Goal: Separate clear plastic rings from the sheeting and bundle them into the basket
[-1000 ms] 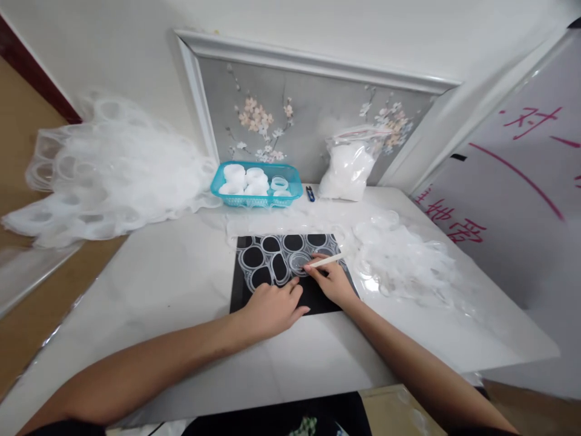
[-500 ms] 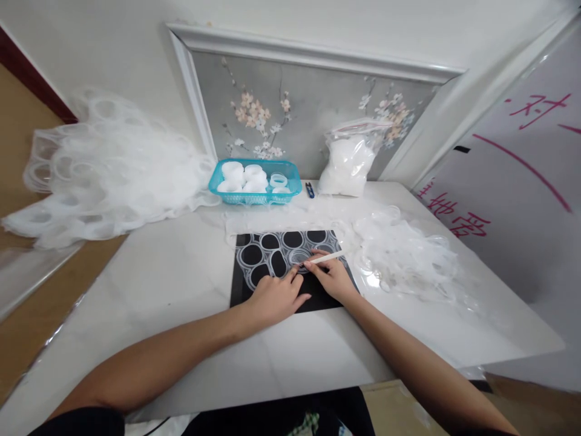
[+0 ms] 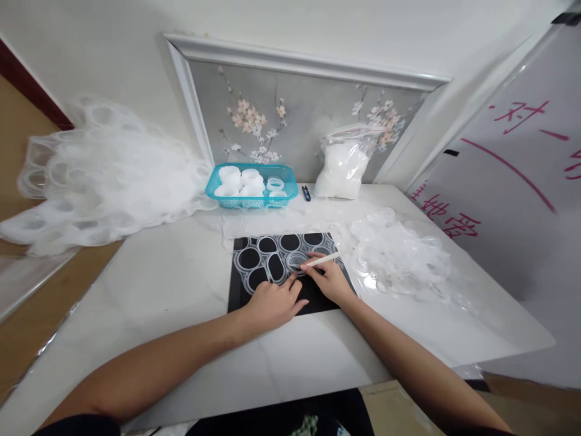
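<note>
Right hand (image 3: pixel 330 280) gripped a thin white stick tool (image 3: pixel 323 259), tip on the clear plastic ring sheet (image 3: pixel 276 257) lying on the black square mat (image 3: pixel 318 297). Left hand (image 3: pixel 272 300), fingers loosely curled, pressed the sheet down.

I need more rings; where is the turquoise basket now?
The turquoise basket stands at the table's far edge, left of the plastic bag.

Teal basket (image 3: pixel 290 192) of white rings, bulging plastic bag (image 3: pixel 341 171), blue clipper (image 3: pixel 307 193) beside.
</note>
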